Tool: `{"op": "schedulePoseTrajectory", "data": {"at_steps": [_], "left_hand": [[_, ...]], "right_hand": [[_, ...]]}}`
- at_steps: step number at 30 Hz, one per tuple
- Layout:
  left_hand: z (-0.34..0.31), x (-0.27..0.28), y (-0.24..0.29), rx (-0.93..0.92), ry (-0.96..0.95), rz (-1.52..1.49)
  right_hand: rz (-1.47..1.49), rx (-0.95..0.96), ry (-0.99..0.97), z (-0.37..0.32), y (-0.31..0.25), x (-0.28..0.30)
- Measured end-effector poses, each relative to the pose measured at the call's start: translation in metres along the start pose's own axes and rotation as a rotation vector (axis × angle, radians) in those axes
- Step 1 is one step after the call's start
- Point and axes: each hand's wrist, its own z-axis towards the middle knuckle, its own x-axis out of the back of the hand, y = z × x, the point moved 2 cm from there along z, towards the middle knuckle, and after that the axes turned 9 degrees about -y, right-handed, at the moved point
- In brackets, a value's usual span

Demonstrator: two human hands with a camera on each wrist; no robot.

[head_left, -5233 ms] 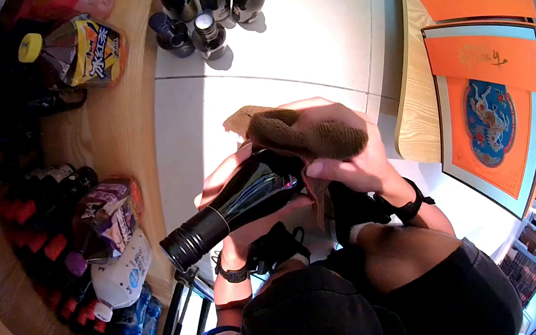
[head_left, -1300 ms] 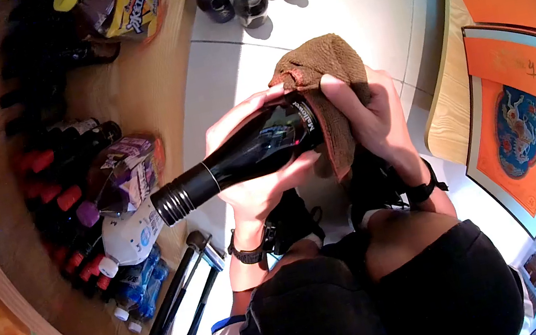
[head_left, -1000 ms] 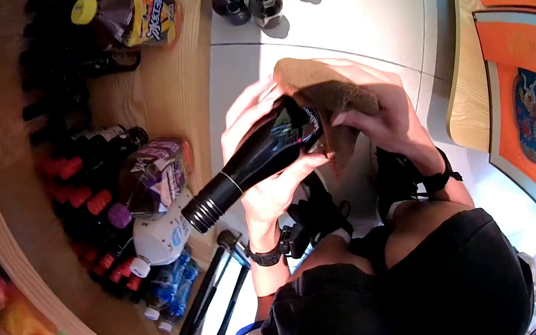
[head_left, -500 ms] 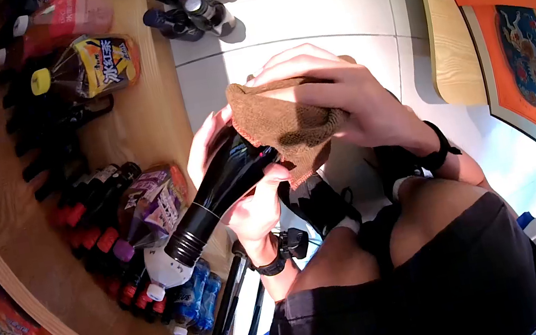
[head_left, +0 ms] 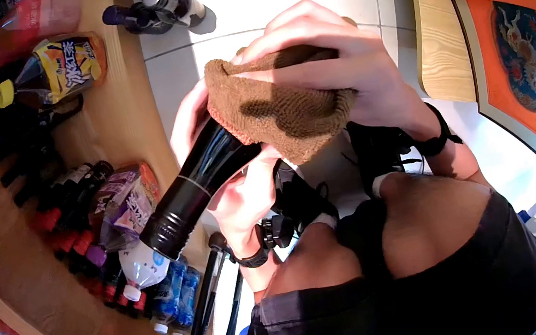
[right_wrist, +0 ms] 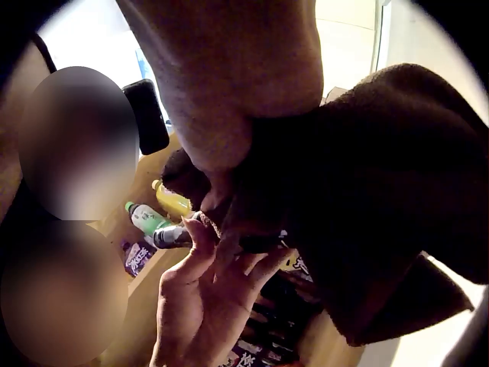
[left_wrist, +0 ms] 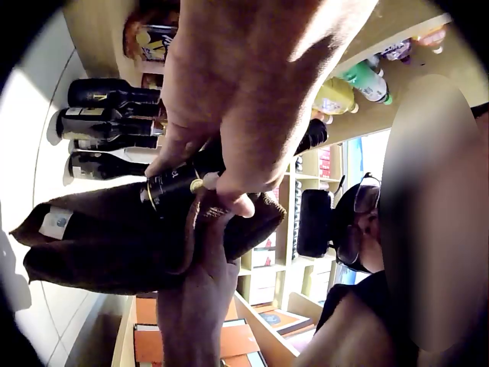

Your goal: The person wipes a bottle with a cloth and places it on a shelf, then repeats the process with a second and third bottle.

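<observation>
In the head view my left hand holds a dark glass bottle from beneath, fingers curled round its body. The bottle is tilted, its black screw cap pointing down-left toward the shelf. My right hand grips a brown cloth and presses it over the bottle's upper body, hiding the base. The left wrist view shows the bottle under my left hand, with the cloth wrapped below it. The cloth fills much of the right wrist view.
A curved wooden shelf at left carries red-capped bottles, a purple drink and a yellow-labelled bottle. Several dark bottles stand on the white floor. Orange boxes are at right. A black loop handle stands by my knee.
My right hand has slid the cloth from the bottle's base over its body toward the neck. The bottle now tilts more steeply, cap lower. My left hand keeps its hold.
</observation>
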Motion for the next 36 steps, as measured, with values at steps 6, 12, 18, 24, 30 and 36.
{"op": "schedulePoseTrajectory", "data": {"at_steps": [6,12,18,24,30,36], "left_hand": [[-0.001,-0.005,-0.003,0.116,-0.055,-0.126],[-0.011,-0.005,-0.004,0.229,-0.106,-0.201],[-0.019,-0.012,-0.008,0.287,-0.165,-0.252],[-0.018,-0.011,-0.009,0.267,-0.171,-0.23],[-0.019,-0.008,-0.011,0.236,-0.167,-0.192],[-0.017,-0.004,-0.012,0.229,-0.166,-0.179]], "right_hand": [[0.015,-0.008,0.006,-0.002,-0.002,0.006],[0.035,-0.045,-0.032,0.005,-0.01,0.006],[0.112,0.027,0.021,0.008,-0.015,0.004],[0.14,0.06,0.036,0.011,-0.018,0.003],[0.125,0.146,0.092,0.015,-0.022,-0.002],[0.133,0.105,0.203,0.021,-0.034,-0.011]]}}
